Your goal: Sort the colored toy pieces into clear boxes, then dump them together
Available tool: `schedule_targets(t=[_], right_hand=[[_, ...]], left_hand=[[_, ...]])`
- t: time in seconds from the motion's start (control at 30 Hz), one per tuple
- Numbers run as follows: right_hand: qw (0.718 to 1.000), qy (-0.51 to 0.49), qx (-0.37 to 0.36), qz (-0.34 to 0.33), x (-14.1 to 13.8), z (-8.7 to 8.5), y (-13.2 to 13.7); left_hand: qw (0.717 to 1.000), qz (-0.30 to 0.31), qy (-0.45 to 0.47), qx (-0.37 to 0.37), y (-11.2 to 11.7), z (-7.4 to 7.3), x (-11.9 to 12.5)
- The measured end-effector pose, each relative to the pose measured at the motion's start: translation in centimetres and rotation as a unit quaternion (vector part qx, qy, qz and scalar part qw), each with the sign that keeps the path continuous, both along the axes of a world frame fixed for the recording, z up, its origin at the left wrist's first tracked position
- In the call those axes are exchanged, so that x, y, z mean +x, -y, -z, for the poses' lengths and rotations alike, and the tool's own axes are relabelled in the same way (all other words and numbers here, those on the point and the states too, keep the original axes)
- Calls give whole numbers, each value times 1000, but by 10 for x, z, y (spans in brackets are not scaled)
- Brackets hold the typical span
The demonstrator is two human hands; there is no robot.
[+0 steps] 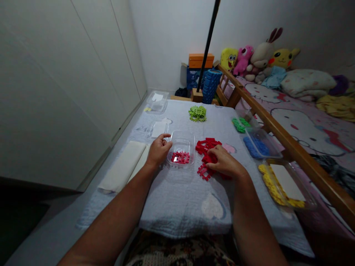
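My left hand [160, 148] rests at the left rim of a clear plastic box [181, 138], its thumb and forefinger curved against the wall. Inside that box lie several red interlocking toy pieces [180, 157]. To the right is a loose pile of red interlocking pieces [210, 142], flat and notched at the edges. My right hand [220, 159] reaches into this pile from the right, fingers closed around some of the red pieces. How many it grips is hidden by the fingers.
Light green pieces [198, 113] lie at the table's far side. Boxes of green [240, 125], blue [256, 146] and yellow pieces [273, 186] line the right edge by a wooden bed rail [260, 107]. A folded cream cloth [123, 166] and a clear lid [159, 129] are on the left.
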State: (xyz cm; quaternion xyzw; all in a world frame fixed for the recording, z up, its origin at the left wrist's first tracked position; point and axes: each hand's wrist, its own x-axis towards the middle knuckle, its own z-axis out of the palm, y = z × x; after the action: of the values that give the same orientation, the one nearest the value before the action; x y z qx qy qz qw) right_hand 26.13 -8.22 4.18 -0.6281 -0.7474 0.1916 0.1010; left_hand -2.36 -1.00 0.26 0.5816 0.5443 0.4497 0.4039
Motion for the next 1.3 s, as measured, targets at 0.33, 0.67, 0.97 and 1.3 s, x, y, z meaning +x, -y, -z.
schedule_targets(t=[0.33,0.67,0.97,1.3], right_hand=[[985,-80,135,-72,-37,-38,-21],[984,101,65,-130,-100,-28,-57],[973,132,15,-187,-102,-29,-54],[978,27,5,-207,-94,-32,-46]], left_hand=[[1000,0,4,0,-1,2,0],[1000,5,-2,3,0,-2,0],[1000,6,-15,8,1,-6,1],[1000,10,-7,1,2,-7,1]])
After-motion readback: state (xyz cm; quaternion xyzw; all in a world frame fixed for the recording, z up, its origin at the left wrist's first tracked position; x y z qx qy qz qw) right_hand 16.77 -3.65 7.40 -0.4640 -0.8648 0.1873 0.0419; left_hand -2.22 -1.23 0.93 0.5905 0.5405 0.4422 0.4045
